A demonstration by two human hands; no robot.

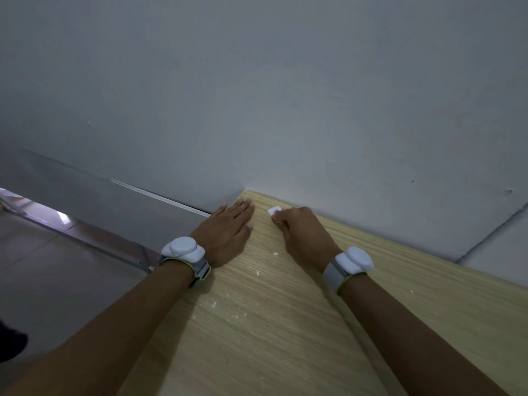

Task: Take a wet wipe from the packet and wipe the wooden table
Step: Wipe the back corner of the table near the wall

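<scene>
Pressing wet wipe (pixel 274 210) under right hand (pixel 303 232), left hand (pixel 228 235) flat on wooden table (pixel 271 324)

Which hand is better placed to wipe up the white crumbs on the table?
Right. The right hand is closed on the wet wipe; the left hand lies flat and empty at the wooden table edge, bracing.

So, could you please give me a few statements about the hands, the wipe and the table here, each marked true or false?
1. The left hand lies flat, fingers spread, on the light wooden table. True.
2. The right hand is empty. False: it presses a small white folded wipe.
3. The wipe is near the table's far corner by the grey wall. True.
4. The table is spotless. False: white crumbs dot it.
</scene>
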